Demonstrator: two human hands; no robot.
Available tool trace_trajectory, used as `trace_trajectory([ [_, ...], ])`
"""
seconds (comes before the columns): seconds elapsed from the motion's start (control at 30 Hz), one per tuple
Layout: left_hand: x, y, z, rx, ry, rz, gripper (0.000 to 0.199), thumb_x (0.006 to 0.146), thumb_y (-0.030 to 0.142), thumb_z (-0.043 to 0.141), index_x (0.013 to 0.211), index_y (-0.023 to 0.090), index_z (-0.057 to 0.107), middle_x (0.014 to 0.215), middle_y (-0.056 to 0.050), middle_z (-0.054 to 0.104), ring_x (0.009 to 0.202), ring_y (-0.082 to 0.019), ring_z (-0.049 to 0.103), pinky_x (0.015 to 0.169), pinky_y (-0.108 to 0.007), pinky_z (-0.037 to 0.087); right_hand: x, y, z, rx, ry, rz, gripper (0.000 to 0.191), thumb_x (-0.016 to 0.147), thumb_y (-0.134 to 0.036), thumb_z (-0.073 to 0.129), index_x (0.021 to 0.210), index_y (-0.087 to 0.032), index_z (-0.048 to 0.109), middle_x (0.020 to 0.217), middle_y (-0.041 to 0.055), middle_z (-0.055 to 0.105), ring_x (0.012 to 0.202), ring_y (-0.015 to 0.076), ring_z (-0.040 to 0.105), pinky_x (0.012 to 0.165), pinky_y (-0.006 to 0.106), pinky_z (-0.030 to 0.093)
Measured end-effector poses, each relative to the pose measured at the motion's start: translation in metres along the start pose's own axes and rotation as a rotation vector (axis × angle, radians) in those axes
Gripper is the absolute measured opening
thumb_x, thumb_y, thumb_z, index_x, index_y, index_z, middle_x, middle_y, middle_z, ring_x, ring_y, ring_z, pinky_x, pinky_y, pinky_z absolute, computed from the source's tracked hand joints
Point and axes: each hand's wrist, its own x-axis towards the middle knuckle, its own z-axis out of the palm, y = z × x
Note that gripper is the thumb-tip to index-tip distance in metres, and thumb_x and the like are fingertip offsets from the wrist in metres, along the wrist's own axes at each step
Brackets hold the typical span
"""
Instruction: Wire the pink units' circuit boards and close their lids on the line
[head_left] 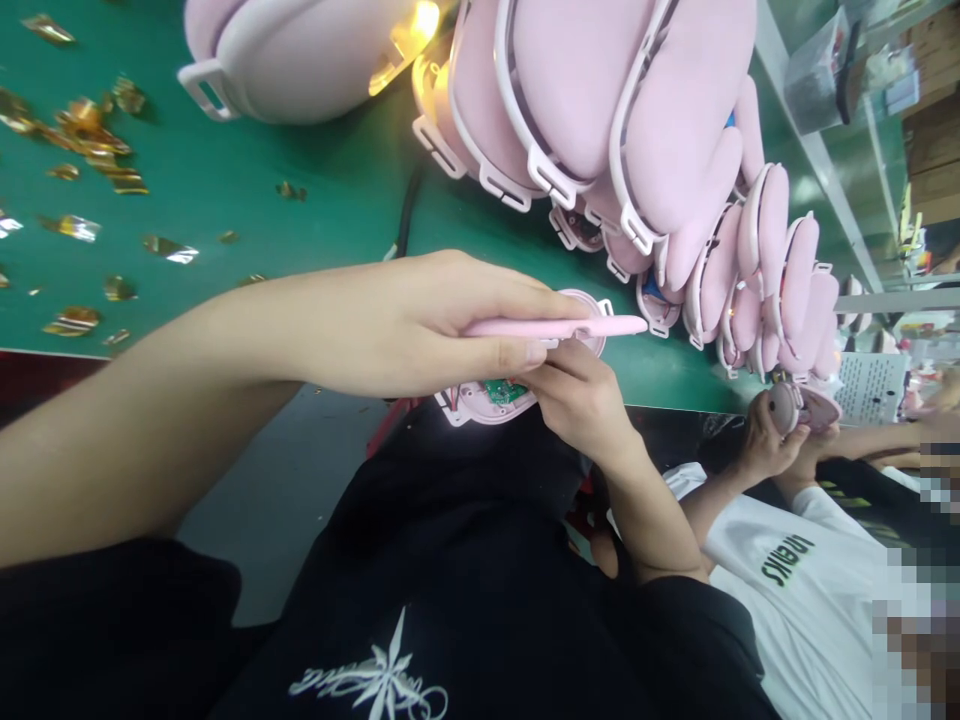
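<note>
My left hand (420, 320) reaches across from the left, its thumb and fingers closed on a thin pink piece (611, 325) seen edge-on. Just below it and to the right, my right hand (589, 400) has its fingers bent around an open pink housing (495, 412); the fingertips are partly hidden behind my left thumb. Inside the housing a green circuit board (504, 390) shows, with thin wires at its left end. A rounded pink part of the housing (587, 300) shows behind the thin piece.
Pink padded shells with strap loops (570, 80) crowd the green table (300, 230) at the top and right. Another shell (300, 60) lies at upper left. Gold foil scraps (82, 135) lie at left. A co-worker's hands (780, 440) hold a similar part at right.
</note>
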Motion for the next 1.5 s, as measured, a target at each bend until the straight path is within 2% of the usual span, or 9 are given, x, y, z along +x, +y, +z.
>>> trace_trajectory([
  [0.23,0.002,0.000,-0.003,-0.038,-0.026,0.047,0.047,0.113,0.041,0.047,0.156,0.032,0.061,0.151,-0.001,0.069,0.125,-0.023,0.070,0.104,-0.029,0.057,-0.018,0.007,0.001,-0.135,0.045,-0.256,0.043,0.095,-0.008,0.065,0.135,-0.021,0.075,0.123,0.0087,0.082,0.119,0.0258,0.075,0.101,0.044,0.067],
  [0.4,-0.009,0.000,0.019,0.075,0.063,0.063,0.051,0.113,0.041,0.049,0.163,0.036,0.054,0.163,0.000,0.060,0.145,-0.027,0.062,0.120,-0.037,0.053,-0.031,0.017,0.024,-0.248,0.133,-0.324,0.033,0.099,-0.024,0.064,0.128,-0.024,0.079,0.121,0.0082,0.082,0.114,0.0269,0.074,0.097,0.044,0.066],
  [0.6,-0.015,-0.020,0.043,-0.016,0.479,-0.092,0.059,0.103,0.063,0.066,0.156,0.038,0.062,0.157,0.011,0.065,0.135,-0.028,0.065,0.119,-0.041,0.054,-0.014,0.007,0.048,-0.299,0.264,0.029,0.032,0.101,-0.024,0.059,0.127,-0.023,0.078,0.123,0.0115,0.078,0.121,0.0314,0.070,0.108,0.053,0.059],
  [0.7,-0.011,-0.024,0.039,-0.014,0.593,-0.198,0.056,0.103,0.069,0.063,0.152,0.041,0.064,0.149,0.019,0.068,0.128,-0.025,0.061,0.117,-0.044,0.053,-0.002,-0.015,0.042,-0.162,0.327,0.111,0.022,0.107,-0.028,0.058,0.108,-0.023,0.079,0.104,0.0086,0.079,0.102,0.0247,0.073,0.098,0.045,0.059],
  [0.9,-0.011,-0.021,0.037,-0.049,0.606,-0.258,0.060,0.099,0.076,0.063,0.150,0.044,0.066,0.144,0.021,0.070,0.128,-0.029,0.059,0.115,-0.052,0.051,0.024,-0.066,0.038,-0.165,0.083,0.285,0.042,0.109,-0.054,0.063,0.086,-0.021,0.076,0.077,0.0032,0.074,0.074,0.0167,0.071,0.064,0.031,0.049],
  [1.0,-0.015,-0.017,0.043,0.016,0.621,-0.284,0.065,0.099,0.076,0.060,0.152,0.038,0.064,0.143,0.018,0.071,0.127,-0.028,0.061,0.112,-0.050,0.053,0.035,-0.073,0.036,-0.180,-0.022,0.368,0.039,0.112,-0.044,0.058,0.088,-0.019,0.076,0.083,0.0059,0.078,0.073,0.0182,0.072,0.058,0.032,0.046],
  [1.13,-0.012,-0.015,0.058,0.075,0.584,-0.119,0.052,0.109,0.064,0.055,0.156,0.042,0.057,0.154,0.019,0.065,0.133,-0.023,0.063,0.115,-0.044,0.055,0.045,-0.070,0.023,-0.135,-0.217,0.385,0.032,0.113,-0.034,0.052,0.110,-0.015,0.078,0.101,0.0104,0.081,0.079,0.0225,0.075,0.059,0.034,0.051],
  [1.33,0.007,-0.020,0.083,0.005,1.008,0.190,0.029,0.103,0.027,0.075,0.130,0.036,0.082,0.129,0.006,0.081,0.112,-0.014,0.078,0.099,-0.022,0.063,0.057,-0.069,0.008,-0.166,-0.431,0.360,0.041,0.112,-0.018,0.039,0.136,-0.012,0.071,0.116,0.0153,0.079,0.085,0.0261,0.075,0.066,0.036,0.054],
  [1.5,0.011,-0.031,0.090,0.073,1.108,0.277,0.031,0.104,0.021,0.074,0.131,0.035,0.081,0.127,0.005,0.082,0.109,-0.012,0.080,0.096,-0.018,0.064,0.053,-0.056,-0.001,0.055,-0.365,0.367,0.028,0.108,-0.024,0.052,0.119,-0.014,0.076,0.119,0.0098,0.081,0.095,0.0225,0.074,0.076,0.033,0.051],
])
